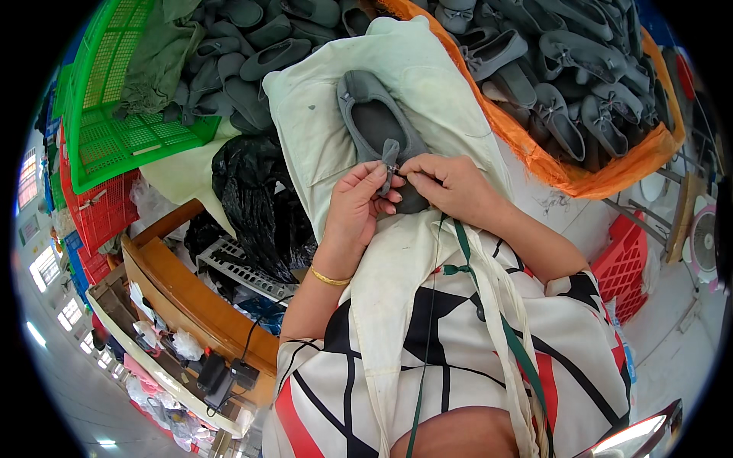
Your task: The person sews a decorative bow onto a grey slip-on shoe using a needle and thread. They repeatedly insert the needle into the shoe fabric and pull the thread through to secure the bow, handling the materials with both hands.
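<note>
A dark grey slip-on shoe (356,122) lies on a pale cloth-covered pad (450,91) in front of me. Over its near end, my left hand (355,202) pinches a small grey fabric bow (391,150) between thumb and fingers. My right hand (458,187) is closed just beside the bow, fingertips pressed together. Whatever those fingertips grip is too small to make out. Another dark grey piece, perhaps a second shoe, shows partly beneath my hands, mostly covered by them.
Many grey shoes with bows fill an orange sack (534,156) at the far right. More grey shoes (275,57) lie at the far left, by a green plastic crate (137,145). A black plastic bag (256,198) and wooden drawer (183,282) stand on my left.
</note>
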`<action>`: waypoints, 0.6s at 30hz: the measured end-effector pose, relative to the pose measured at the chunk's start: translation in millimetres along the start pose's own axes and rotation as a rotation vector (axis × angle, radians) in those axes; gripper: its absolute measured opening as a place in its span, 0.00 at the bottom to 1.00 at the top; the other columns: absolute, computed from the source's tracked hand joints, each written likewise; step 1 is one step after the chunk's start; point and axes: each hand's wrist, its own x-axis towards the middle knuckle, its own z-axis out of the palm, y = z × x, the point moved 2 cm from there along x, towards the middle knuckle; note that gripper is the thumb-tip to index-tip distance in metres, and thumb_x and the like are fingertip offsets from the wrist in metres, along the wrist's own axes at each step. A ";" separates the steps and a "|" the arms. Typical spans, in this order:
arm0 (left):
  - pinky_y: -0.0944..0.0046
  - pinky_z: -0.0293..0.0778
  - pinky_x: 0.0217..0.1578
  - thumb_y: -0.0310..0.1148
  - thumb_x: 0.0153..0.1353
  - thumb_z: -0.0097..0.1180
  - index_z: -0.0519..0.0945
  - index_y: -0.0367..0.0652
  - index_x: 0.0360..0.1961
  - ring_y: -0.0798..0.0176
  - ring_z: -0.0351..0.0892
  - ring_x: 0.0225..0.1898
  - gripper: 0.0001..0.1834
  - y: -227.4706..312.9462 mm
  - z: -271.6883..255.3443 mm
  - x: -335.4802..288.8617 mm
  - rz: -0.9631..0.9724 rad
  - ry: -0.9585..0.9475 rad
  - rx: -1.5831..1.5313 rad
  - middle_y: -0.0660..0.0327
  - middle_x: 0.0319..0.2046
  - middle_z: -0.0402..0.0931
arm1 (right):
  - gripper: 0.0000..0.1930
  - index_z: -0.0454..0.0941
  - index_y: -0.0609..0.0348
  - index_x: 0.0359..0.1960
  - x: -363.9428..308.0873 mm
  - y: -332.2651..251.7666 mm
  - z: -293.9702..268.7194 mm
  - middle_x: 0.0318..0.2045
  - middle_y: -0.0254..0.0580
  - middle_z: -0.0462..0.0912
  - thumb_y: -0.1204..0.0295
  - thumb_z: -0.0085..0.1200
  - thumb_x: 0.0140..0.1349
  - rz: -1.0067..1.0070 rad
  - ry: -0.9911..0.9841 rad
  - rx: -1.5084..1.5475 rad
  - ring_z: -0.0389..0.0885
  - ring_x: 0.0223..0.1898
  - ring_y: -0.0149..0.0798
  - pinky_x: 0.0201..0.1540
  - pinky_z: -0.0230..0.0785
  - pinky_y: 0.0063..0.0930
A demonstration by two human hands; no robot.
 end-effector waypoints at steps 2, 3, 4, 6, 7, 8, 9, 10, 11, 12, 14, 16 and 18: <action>0.71 0.77 0.25 0.31 0.70 0.54 0.79 0.36 0.46 0.68 0.82 0.28 0.10 -0.3 -0.2 -0.1 -0.001 0.003 -0.005 0.57 0.35 0.84 | 0.08 0.83 0.57 0.42 0.1 -0.3 0.0 0.31 0.47 0.85 0.72 0.54 0.65 -0.005 0.001 -0.002 0.83 0.29 0.45 0.35 0.73 0.31; 0.71 0.77 0.25 0.31 0.70 0.53 0.79 0.36 0.46 0.68 0.82 0.28 0.10 -0.5 -0.4 0.0 -0.001 0.002 -0.003 0.57 0.35 0.84 | 0.08 0.83 0.57 0.42 0.1 -0.2 0.0 0.31 0.47 0.85 0.72 0.53 0.65 -0.007 0.003 -0.003 0.83 0.29 0.45 0.35 0.73 0.31; 0.71 0.77 0.25 0.31 0.71 0.53 0.79 0.37 0.47 0.68 0.82 0.29 0.10 -0.6 -0.5 0.1 0.000 0.002 -0.002 0.57 0.35 0.84 | 0.08 0.83 0.57 0.42 0.3 -0.1 0.0 0.31 0.47 0.85 0.72 0.53 0.65 -0.013 0.003 -0.006 0.83 0.29 0.45 0.35 0.73 0.31; 0.71 0.78 0.25 0.32 0.71 0.53 0.79 0.37 0.47 0.68 0.82 0.29 0.10 -1.0 0.2 0.0 0.010 0.010 0.007 0.57 0.36 0.84 | 0.08 0.82 0.58 0.42 1.0 0.6 -0.2 0.32 0.46 0.85 0.72 0.53 0.65 -0.024 0.002 -0.013 0.83 0.28 0.44 0.34 0.73 0.30; 0.71 0.78 0.26 0.32 0.71 0.53 0.79 0.38 0.47 0.68 0.82 0.29 0.10 -1.1 2.1 -0.9 0.018 0.019 0.015 0.57 0.36 0.84 | 0.08 0.82 0.58 0.42 1.1 1.1 0.1 0.31 0.44 0.85 0.72 0.53 0.65 -0.026 0.005 0.014 0.82 0.27 0.41 0.33 0.72 0.29; 0.71 0.78 0.26 0.32 0.71 0.53 0.79 0.38 0.47 0.68 0.82 0.29 0.10 -0.9 3.6 -1.6 0.027 0.028 0.021 0.57 0.36 0.84 | 0.08 0.82 0.58 0.42 1.2 1.8 0.6 0.30 0.43 0.85 0.72 0.53 0.65 -0.028 0.006 0.040 0.80 0.26 0.38 0.33 0.72 0.28; 0.72 0.78 0.26 0.33 0.70 0.54 0.79 0.39 0.48 0.68 0.82 0.28 0.10 -0.3 5.5 -2.4 0.040 0.021 0.013 0.58 0.36 0.84 | 0.08 0.82 0.59 0.42 2.3 1.5 -0.1 0.29 0.41 0.85 0.72 0.53 0.66 -0.033 0.002 0.063 0.79 0.25 0.35 0.32 0.71 0.27; 0.72 0.78 0.26 0.34 0.70 0.56 0.78 0.39 0.48 0.69 0.82 0.28 0.11 0.3 7.1 -3.0 0.052 0.014 0.005 0.58 0.36 0.84 | 0.08 0.82 0.59 0.42 3.0 2.2 -1.1 0.28 0.39 0.84 0.73 0.52 0.66 0.018 -0.029 0.107 0.77 0.24 0.31 0.30 0.69 0.25; 0.73 0.78 0.25 0.34 0.69 0.57 0.78 0.39 0.49 0.69 0.82 0.28 0.12 0.5 8.1 -3.1 0.065 0.007 -0.004 0.59 0.36 0.84 | 0.08 0.82 0.59 0.42 3.4 3.0 -2.6 0.26 0.36 0.83 0.73 0.52 0.67 0.070 -0.061 0.149 0.75 0.23 0.28 0.29 0.68 0.23; 0.73 0.78 0.26 0.34 0.68 0.58 0.78 0.39 0.49 0.70 0.82 0.28 0.12 -0.5 7.6 -2.8 0.069 0.016 -0.012 0.59 0.35 0.83 | 0.08 0.82 0.60 0.42 4.2 3.4 -3.6 0.25 0.34 0.81 0.73 0.52 0.67 0.121 -0.094 0.189 0.73 0.23 0.25 0.28 0.66 0.22; 0.73 0.78 0.26 0.32 0.67 0.60 0.79 0.39 0.48 0.70 0.82 0.28 0.12 -2.5 5.9 -1.6 0.078 0.034 -0.031 0.61 0.35 0.83 | 0.07 0.82 0.60 0.41 5.7 0.4 -5.7 0.24 0.30 0.78 0.73 0.52 0.68 0.256 -0.157 0.292 0.70 0.23 0.22 0.27 0.64 0.20; 0.74 0.77 0.26 0.31 0.65 0.62 0.80 0.39 0.46 0.71 0.81 0.28 0.11 -2.6 7.3 -1.3 0.096 0.050 -0.003 0.62 0.34 0.83 | 0.07 0.81 0.61 0.40 7.7 2.2 -8.2 0.23 0.28 0.76 0.72 0.52 0.69 0.325 -0.204 0.357 0.69 0.23 0.20 0.26 0.62 0.19; 0.74 0.77 0.26 0.29 0.64 0.63 0.81 0.39 0.44 0.72 0.80 0.28 0.10 -2.4 6.8 -1.2 0.100 0.057 0.032 0.63 0.33 0.83 | 0.07 0.81 0.61 0.39 10.8 11.8 -7.6 0.22 0.28 0.75 0.72 0.52 0.69 0.321 -0.241 0.390 0.70 0.23 0.20 0.27 0.62 0.19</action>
